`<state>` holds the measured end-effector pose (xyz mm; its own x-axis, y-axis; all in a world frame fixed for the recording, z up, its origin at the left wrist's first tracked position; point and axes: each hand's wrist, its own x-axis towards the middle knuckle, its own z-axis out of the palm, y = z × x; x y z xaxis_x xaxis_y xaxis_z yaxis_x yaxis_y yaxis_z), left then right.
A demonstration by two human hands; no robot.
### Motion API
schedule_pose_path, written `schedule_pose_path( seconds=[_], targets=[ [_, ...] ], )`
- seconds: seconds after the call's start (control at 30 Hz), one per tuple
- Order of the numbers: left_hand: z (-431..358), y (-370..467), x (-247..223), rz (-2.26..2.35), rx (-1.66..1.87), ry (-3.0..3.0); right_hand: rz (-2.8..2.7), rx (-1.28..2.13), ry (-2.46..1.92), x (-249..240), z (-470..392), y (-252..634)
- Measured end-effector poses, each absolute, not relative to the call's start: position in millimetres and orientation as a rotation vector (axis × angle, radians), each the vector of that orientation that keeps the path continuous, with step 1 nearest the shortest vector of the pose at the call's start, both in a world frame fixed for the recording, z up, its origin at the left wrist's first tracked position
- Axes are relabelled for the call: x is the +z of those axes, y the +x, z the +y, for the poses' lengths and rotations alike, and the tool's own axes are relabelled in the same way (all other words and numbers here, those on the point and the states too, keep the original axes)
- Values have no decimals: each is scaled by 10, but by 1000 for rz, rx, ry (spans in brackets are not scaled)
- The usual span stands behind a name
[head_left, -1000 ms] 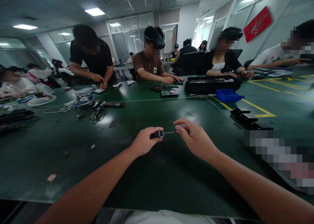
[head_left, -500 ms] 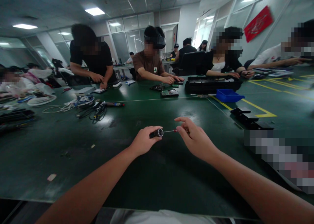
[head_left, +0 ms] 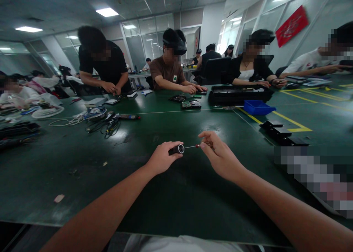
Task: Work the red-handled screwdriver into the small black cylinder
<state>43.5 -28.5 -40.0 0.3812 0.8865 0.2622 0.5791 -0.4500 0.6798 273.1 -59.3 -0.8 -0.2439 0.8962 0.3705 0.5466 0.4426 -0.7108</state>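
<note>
My left hand [head_left: 160, 158] is closed around a short black cylinder [head_left: 173, 150], which looks like a small flashlight. Its round end, with a silver ring, faces me and to the right. In my right hand [head_left: 222, 156] is a thin screwdriver [head_left: 190, 146], gripped by its reddish handle between thumb and fingers. The slim metal shaft points left, its tip at the cylinder's ringed end; whether it touches inside I cannot tell. Both hands are just above the green tabletop [head_left: 171, 200].
Cables [head_left: 110, 125] and a pen-shaped tool [head_left: 128, 117] lie ahead to the left. Circuit boards [head_left: 191, 104], a black casing [head_left: 239, 94] and a blue tray [head_left: 257, 107] are farther off. Black brackets [head_left: 284, 133] sit at right. Several people work across the table.
The fingers of my right hand have curled in slightly around the screwdriver handle, showing more of it. My left hand and the cylinder stay nearly still.
</note>
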Motion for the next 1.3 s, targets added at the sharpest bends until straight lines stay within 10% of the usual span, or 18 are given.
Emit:
schedule_pose_path(
  seconds=[0.4, 1.3],
  targets=[
    [-297, 429, -335, 1238, 825, 2362, -1327, 1112, -1179, -128, -395, 2769],
    [-297, 430, -345, 1322, 717, 2281, -1860, 418, -1312, -32, -555, 2727]
  ],
)
